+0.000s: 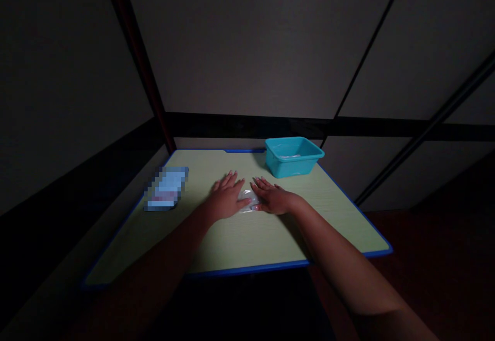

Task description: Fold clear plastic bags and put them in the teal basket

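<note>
A small clear plastic bag (248, 195) lies flat in the middle of the table, shiny and partly covered by my hands. My left hand (227, 196) rests on its left side with the fingers spread and the thumb on the plastic. From the right, my right hand (271, 196) lies palm down over the other side, fingers stretched out. Neither hand is closed around anything. What is in the bag, if anything, I cannot make out.
The pale table (247, 248) has a blue rim. At its back right corner stands a turquoise plastic basket (294, 167) with something clear inside. A blurred-out flat device, perhaps a phone (168, 187), lies at the left edge. Panelled walls (247, 47) rise behind and to the left.
</note>
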A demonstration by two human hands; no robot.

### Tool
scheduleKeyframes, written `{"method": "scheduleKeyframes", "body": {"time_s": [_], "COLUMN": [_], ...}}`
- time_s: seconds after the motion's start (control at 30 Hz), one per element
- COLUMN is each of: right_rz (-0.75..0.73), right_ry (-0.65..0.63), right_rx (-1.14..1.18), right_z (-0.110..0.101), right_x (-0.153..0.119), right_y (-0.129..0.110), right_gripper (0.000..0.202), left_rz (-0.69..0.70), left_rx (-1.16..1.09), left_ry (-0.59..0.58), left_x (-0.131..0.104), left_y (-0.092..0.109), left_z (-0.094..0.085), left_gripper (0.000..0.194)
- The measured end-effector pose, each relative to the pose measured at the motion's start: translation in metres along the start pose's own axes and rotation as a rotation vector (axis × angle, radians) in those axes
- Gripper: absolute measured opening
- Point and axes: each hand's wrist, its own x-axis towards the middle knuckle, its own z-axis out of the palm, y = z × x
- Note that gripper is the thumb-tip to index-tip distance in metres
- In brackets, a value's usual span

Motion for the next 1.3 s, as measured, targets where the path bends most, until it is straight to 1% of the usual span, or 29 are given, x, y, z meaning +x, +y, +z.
{"method": "scheduleKeyframes", "body": {"time_s": [0.1, 0.17, 0.27, 0.33, 0.4, 0.53, 0.63, 0.7, 0.77, 0.83, 0.93, 1.03, 1.1, 1.23, 1.3], "right_rz": [0.015, 0.019, 0.020, 0.018, 0.011, 0.004, 0.001, -0.014, -0.028, -0.011, -0.008, -0.025, -0.027, -0.034, -0.050], "right_ry": [0.015, 0.020, 0.018, 0.017, 0.015, 0.007, 0.007, 0.013, 0.029, 0.051, 0.079, 0.107, 0.098, 0.064, 0.047], "right_rx": [0.009, 0.012, 0.013, 0.017, 0.023, 0.030, 0.032, 0.040, 0.052, 0.060, 0.084, 0.098, 0.096, 0.074, 0.067], "right_z": [0.000, 0.000, 0.000, 0.000, 0.000, 0.000, 0.002, 0.004, 0.007, 0.010, 0.012, 0.013, 0.014, 0.013, 0.012], "right_x": [0.000, 0.001, 0.001, 0.001, 0.001, 0.002, 0.003, 0.005, 0.006, 0.007, 0.007, 0.006, 0.004, -0.001, -0.003], "right_y": [0.004, 0.006, 0.007, 0.007, 0.007, 0.008, 0.010, 0.013, 0.015, 0.016, 0.012, 0.004, -0.001, -0.007, -0.009], "right_gripper": [0.083, 0.083, 0.083, 0.085, 0.086, 0.089, 0.091, 0.093, 0.093, 0.084, 0.071, 0.070, 0.071, 0.075, 0.078], "left_rz": [-0.012, -0.001, 0.055, 0.088, 0.091, 0.058, 0.016, -0.020, -0.040, -0.059, -0.119, -0.167, -0.155, -0.089, -0.068], "left_rx": [-0.002, 0.001, 0.004, 0.003, 0.007, 0.010, 0.025, 0.034, 0.029, 0.027, 0.030, 0.033, 0.026, 0.001, -0.014], "left_ry": [-0.063, -0.066, -0.079, -0.089, -0.083, -0.043, -0.014, -0.032, -0.077, -0.090, -0.056, 0.005, 0.024, -0.033, -0.042], "left_x": [-0.001, -0.002, -0.003, -0.004, -0.004, -0.003, -0.004, -0.005, -0.006, -0.007, -0.008, -0.009, -0.010, -0.012, -0.012], "left_y": [0.001, 0.004, 0.009, 0.011, 0.011, 0.006, 0.005, 0.007, 0.011, 0.015, 0.018, 0.020, 0.020, 0.021, 0.022], "left_z": [0.002, 0.003, 0.007, 0.010, 0.011, 0.007, 0.007, 0.009, 0.011, 0.012, 0.009, 0.004, 0.002, 0.005, 0.008], "left_gripper": [0.070, 0.073, 0.075, 0.074, 0.070, 0.061, 0.058, 0.058, 0.060, 0.060, 0.060, 0.059, 0.058, 0.056, 0.056]}}
